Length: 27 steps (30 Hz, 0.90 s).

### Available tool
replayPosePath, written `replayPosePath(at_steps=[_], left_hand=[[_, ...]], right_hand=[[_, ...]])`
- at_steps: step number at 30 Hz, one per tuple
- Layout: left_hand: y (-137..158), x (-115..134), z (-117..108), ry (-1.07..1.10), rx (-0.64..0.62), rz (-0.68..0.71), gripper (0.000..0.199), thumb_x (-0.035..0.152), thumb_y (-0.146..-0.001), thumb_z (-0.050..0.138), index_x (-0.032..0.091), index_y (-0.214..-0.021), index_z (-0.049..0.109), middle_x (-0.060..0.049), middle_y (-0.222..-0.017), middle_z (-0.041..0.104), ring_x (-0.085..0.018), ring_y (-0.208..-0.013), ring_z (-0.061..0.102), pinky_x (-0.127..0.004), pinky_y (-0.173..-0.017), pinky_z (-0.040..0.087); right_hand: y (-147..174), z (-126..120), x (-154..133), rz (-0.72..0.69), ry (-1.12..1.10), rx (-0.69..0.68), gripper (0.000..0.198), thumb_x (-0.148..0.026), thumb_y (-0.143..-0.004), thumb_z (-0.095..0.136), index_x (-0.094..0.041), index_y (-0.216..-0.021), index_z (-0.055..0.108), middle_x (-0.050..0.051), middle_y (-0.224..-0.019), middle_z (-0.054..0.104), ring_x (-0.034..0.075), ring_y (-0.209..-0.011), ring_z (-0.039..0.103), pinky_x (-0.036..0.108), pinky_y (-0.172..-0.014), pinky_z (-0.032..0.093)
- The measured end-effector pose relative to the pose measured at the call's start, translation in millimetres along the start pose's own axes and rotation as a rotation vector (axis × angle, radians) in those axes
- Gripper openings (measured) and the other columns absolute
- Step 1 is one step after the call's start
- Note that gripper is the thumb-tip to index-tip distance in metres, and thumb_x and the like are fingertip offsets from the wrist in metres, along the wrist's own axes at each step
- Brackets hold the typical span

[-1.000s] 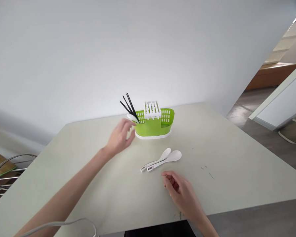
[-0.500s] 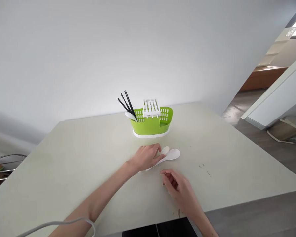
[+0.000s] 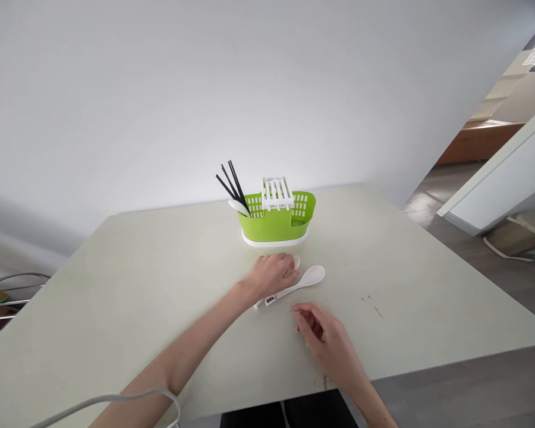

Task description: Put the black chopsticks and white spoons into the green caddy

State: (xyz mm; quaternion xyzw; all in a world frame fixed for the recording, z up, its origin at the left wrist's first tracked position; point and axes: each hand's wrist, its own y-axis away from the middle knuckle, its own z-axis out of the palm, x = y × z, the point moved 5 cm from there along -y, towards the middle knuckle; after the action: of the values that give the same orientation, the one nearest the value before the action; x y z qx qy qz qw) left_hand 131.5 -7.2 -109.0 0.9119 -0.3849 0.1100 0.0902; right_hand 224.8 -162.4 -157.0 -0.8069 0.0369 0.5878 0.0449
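My left hand [image 3: 271, 275] reaches to the middle of the table, fingers closed around a white spoon. Only that spoon's bowl [image 3: 296, 261] and the tip of its handle [image 3: 257, 305] show; the hand covers the rest. Just in front lies a second white spoon [image 3: 312, 275], its bowl pointing right and a dark label on its handle. My right hand [image 3: 323, 336] rests nearer the table's front edge, fingers curled loosely together with nothing visible in them. Beyond both hands stands a green basket [image 3: 271, 229] on a white base.
Several black chopsticks [image 3: 234, 181] and another white spoon [image 3: 238, 207] lean in the basket's left part. A white slatted rack [image 3: 277, 193] sits across its middle. A wall rises behind the table [image 3: 160, 249]. A grey cable [image 3: 102, 399] crosses my left forearm.
My left hand has drawn the farther spoon back and left, away from the nearer one, whose labelled handle now shows. My right hand has hardly moved.
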Motion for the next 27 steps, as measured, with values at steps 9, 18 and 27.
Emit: replayPosePath(at_steps=[9,18,27], left_hand=[[19,-47,-13,0.086,0.041,-0.175,0.019,0.035,-0.094,0.058,0.023,-0.108,0.061,-0.003,-0.094,0.079,-0.025,-0.084,0.073,-0.035,-0.071,0.049],[46,-88,-27,0.249,0.072,-0.305,0.067,0.033,-0.087,0.059,0.020,-0.149,0.039,-0.001,-0.090,0.078,-0.024,-0.085,0.073,-0.032,-0.069,0.050],[52,-94,-25,0.326,0.136,-0.355,0.035,0.028,-0.077,0.061,0.023,-0.111,0.059,0.001,-0.082,0.075,-0.023,-0.082,0.073,-0.033,-0.070,0.051]], right_hand=[[0,1,1,0.023,0.009,0.000,0.039,-0.053,-0.104,0.049,-0.023,-0.110,0.072,0.003,-0.081,0.069,0.017,-0.067,0.059,0.028,-0.063,0.049],[1,1,1,0.040,0.007,-0.009,0.038,-0.053,-0.104,0.049,-0.023,-0.109,0.072,0.003,-0.081,0.068,0.017,-0.066,0.057,0.029,-0.063,0.049],[1,2,1,0.034,0.022,0.001,0.040,-0.054,-0.103,0.050,-0.023,-0.111,0.073,0.004,-0.080,0.069,0.018,-0.065,0.058,0.029,-0.062,0.050]])
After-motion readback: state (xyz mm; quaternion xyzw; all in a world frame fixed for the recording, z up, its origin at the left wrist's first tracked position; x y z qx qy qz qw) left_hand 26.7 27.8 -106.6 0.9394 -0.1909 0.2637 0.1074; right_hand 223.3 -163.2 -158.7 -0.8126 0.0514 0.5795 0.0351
